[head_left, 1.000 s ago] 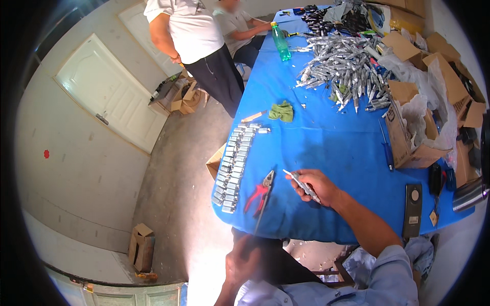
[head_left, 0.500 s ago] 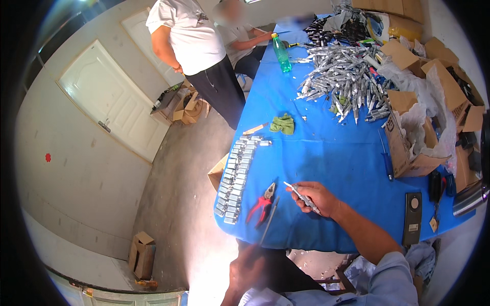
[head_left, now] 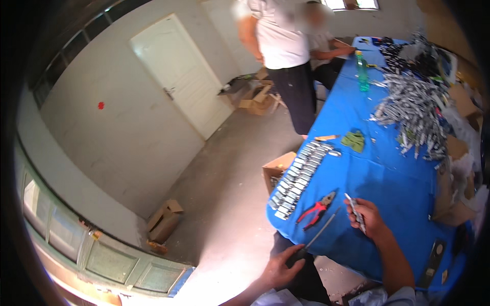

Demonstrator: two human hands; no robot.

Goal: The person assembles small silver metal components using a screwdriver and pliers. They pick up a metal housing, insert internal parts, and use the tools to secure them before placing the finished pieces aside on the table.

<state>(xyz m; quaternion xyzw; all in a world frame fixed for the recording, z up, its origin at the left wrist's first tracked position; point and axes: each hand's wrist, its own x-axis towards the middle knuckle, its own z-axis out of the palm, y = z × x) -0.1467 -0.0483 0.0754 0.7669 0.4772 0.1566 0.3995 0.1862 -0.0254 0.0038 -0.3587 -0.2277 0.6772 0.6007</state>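
Observation:
My left hand [head_left: 282, 269] is closed round the dark handle of a screwdriver [head_left: 321, 230], whose long thin shaft points up over the table's near edge. To its right, my right hand [head_left: 369, 220] grips a slim grey pen-like piece [head_left: 357, 213] with a pale tip, tilted up and to the left. The shaft's tip lies just left of that hand, apart from the piece. Pliers [head_left: 319, 208] with red handles lie on the blue cloth beyond the screwdriver. Small silvery metal parts [head_left: 302, 176] stand in rows along the table's left edge.
A large heap of similar grey pieces [head_left: 411, 109] covers the far right of the blue table [head_left: 352, 176]. Near it are a green bottle [head_left: 362, 74], a green rag [head_left: 352, 141] and open cardboard boxes [head_left: 451, 196]. Two people in white shirts [head_left: 280, 41] are beyond the table's left side.
The view has swung left, so the table and both hands appear further right. My left hand, blurred before, now shows clearly with the screwdriver. My right hand still holds the pen-like piece.

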